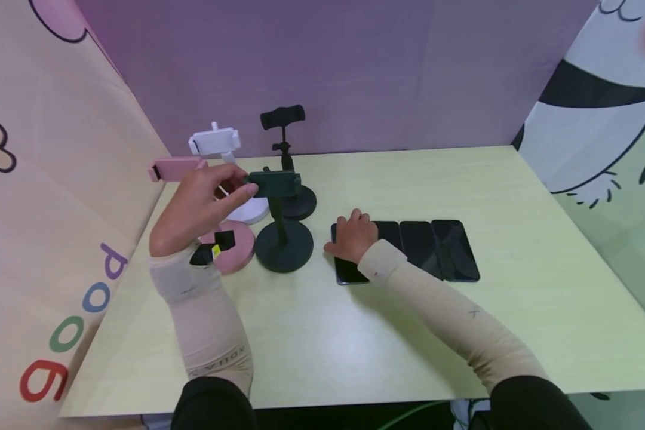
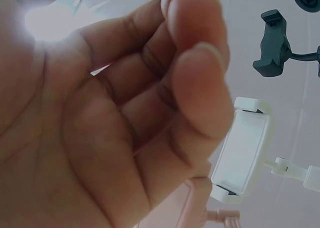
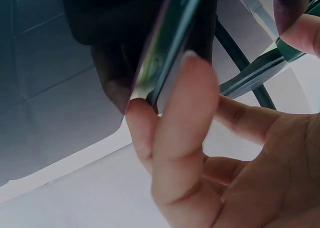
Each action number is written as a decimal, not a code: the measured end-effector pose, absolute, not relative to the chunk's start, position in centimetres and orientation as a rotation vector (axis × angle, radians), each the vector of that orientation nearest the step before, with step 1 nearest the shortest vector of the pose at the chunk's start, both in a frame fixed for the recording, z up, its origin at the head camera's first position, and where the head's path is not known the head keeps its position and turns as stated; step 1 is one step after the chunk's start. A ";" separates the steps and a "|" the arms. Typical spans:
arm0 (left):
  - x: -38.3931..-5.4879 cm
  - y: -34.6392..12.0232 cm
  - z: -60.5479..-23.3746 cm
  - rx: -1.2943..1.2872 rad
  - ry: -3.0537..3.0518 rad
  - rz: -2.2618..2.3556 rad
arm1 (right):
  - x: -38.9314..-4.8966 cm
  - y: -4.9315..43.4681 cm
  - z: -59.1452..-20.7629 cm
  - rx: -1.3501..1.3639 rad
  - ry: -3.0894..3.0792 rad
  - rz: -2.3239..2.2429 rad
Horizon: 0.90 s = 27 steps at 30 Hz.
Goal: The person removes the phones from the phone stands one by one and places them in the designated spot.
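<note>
My left hand (image 1: 204, 200) is at the left end of the clamp on a dark green phone stand (image 1: 282, 245), pinching it between thumb and fingertips. That clamp also shows in the right wrist view, with the fingers on it. On the table to the right, my right hand (image 1: 355, 236) grips the leftmost smartphone (image 1: 349, 272) of a row, partly covering it. In the right wrist view the fingers (image 3: 182, 133) curl at the phone's edge. Two more dark smartphones, a middle one (image 1: 420, 242) and a right one (image 1: 455, 251), lie beside it, screens up.
Behind and left of the green stand are a pink phone stand (image 1: 177, 169), a white phone stand (image 1: 215, 141) and a taller black phone stand (image 1: 282, 117). The pale wooden table (image 1: 312, 352) meets a purple backdrop (image 1: 355, 77) and printed side cloths.
</note>
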<state>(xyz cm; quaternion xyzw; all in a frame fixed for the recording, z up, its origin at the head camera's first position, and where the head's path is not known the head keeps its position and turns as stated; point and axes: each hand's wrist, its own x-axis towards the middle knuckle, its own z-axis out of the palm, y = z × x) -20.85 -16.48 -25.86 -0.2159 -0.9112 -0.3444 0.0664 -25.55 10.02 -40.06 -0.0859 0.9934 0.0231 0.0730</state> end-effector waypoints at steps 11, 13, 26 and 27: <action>-20.7 -16.3 -25.8 -0.602 -2.752 -1.067 | -25.7 10.4 -40.0 -0.311 2.980 0.080; -20.5 -16.2 -25.6 -0.586 -2.739 -1.073 | -25.7 10.4 -40.0 -0.329 2.976 0.073; -17.9 -14.5 -24.4 -0.667 -2.408 -1.014 | -24.6 11.9 -37.9 -0.439 2.981 -0.139; -18.0 -14.0 -24.6 -0.709 -2.374 -1.015 | -24.2 12.3 -37.4 -0.454 2.993 -0.183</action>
